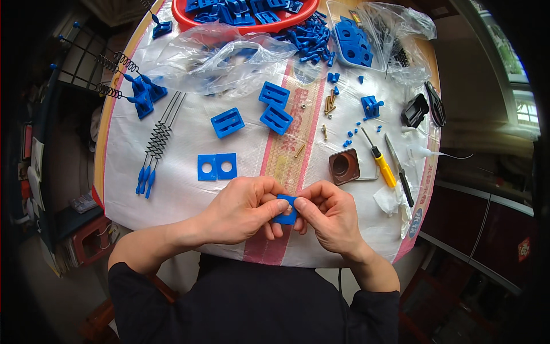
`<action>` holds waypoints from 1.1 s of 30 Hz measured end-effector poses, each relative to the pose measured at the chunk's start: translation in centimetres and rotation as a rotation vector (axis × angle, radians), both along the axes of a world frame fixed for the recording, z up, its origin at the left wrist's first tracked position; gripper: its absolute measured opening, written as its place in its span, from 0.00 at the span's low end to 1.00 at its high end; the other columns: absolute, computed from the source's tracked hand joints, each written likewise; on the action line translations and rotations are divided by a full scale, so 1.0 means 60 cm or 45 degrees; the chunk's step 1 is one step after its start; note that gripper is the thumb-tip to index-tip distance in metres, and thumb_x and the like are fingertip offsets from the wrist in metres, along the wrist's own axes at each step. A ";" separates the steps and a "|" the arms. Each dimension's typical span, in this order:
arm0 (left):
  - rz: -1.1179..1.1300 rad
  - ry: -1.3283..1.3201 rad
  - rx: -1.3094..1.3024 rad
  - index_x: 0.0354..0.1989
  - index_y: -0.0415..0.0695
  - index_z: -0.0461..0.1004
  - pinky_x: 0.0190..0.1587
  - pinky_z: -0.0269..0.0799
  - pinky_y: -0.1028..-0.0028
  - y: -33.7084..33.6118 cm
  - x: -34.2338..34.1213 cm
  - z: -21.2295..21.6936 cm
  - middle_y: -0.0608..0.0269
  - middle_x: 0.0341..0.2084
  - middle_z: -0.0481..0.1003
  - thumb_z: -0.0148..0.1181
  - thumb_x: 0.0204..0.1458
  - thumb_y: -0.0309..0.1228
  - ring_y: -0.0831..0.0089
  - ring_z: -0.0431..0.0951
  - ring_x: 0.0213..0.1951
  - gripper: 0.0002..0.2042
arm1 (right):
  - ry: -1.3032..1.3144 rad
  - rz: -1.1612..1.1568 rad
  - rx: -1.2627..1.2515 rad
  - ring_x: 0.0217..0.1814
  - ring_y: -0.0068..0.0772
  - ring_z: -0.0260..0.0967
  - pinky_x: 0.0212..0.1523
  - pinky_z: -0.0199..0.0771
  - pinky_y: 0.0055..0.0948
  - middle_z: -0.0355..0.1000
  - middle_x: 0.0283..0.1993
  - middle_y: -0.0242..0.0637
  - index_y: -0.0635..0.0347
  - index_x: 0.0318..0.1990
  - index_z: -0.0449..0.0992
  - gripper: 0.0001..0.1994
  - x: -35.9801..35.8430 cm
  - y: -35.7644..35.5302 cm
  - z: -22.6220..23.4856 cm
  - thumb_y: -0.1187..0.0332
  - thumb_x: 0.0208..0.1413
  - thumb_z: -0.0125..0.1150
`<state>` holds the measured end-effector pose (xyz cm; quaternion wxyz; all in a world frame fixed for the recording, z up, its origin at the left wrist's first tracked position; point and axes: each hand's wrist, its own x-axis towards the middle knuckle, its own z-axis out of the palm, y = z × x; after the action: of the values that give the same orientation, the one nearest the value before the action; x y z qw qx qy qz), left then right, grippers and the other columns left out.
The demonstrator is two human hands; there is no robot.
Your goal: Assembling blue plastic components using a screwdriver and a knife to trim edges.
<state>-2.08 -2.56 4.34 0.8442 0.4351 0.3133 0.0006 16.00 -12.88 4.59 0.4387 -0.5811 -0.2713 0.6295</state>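
Note:
Close to the table's front edge, my left hand [245, 207] and my right hand [331, 217] pinch a small blue plastic plate [285, 218] between them. Both thumbs press on its upper face, where something small and pale shows at the middle; I cannot make out what it is. To the left of my hands lie two flat blue square plates [207, 175] side by side, each with a round hole. Farther off sit several blue slotted blocks [227, 122]. A brown open box with a round hollow [344, 166] stands just beyond my right hand.
A red basin [182, 20] of blue parts stands at the back beside crumpled clear plastic [229, 57]. At right lie a yellow-handled screwdriver [384, 166], a knife [404, 180], scissors [435, 106] and brass screws [330, 102]. Black coil-spring rods with blue ends [157, 140] lie at left.

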 end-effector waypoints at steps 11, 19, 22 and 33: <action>0.112 -0.074 -0.129 0.45 0.30 0.68 0.28 0.78 0.78 -0.006 0.009 -0.035 0.57 0.32 0.77 0.47 0.65 0.28 0.75 0.80 0.26 0.11 | 0.146 -0.142 0.040 0.28 0.18 0.70 0.27 0.72 0.17 0.72 0.32 0.35 0.68 0.42 0.70 0.05 -0.009 -0.012 -0.032 0.77 0.60 0.54; 0.086 -0.126 -0.112 0.47 0.30 0.68 0.32 0.79 0.78 -0.019 0.009 -0.030 0.57 0.32 0.77 0.48 0.64 0.26 0.75 0.80 0.29 0.10 | 0.089 -0.100 -0.005 0.27 0.16 0.68 0.24 0.68 0.17 0.71 0.32 0.34 0.67 0.39 0.69 0.04 -0.002 -0.014 -0.034 0.79 0.56 0.54; 0.095 -0.124 -0.064 0.47 0.30 0.68 0.31 0.79 0.78 -0.022 0.010 -0.031 0.57 0.31 0.78 0.48 0.64 0.25 0.76 0.81 0.30 0.10 | 0.036 -0.126 0.044 0.27 0.15 0.66 0.25 0.66 0.17 0.71 0.32 0.34 0.67 0.38 0.68 0.03 -0.008 -0.016 -0.035 0.79 0.56 0.53; 0.111 -0.114 0.034 0.50 0.31 0.65 0.36 0.80 0.75 -0.027 0.012 -0.030 0.56 0.33 0.78 0.51 0.62 0.21 0.74 0.81 0.31 0.10 | -0.005 -0.178 0.126 0.24 0.13 0.65 0.23 0.66 0.17 0.71 0.28 0.31 0.67 0.38 0.69 0.04 -0.017 -0.020 -0.037 0.75 0.60 0.54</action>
<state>-1.38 -4.19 2.54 0.8507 0.4317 0.2939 0.0609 14.97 -14.06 2.35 0.5093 -0.5774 -0.2618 0.5820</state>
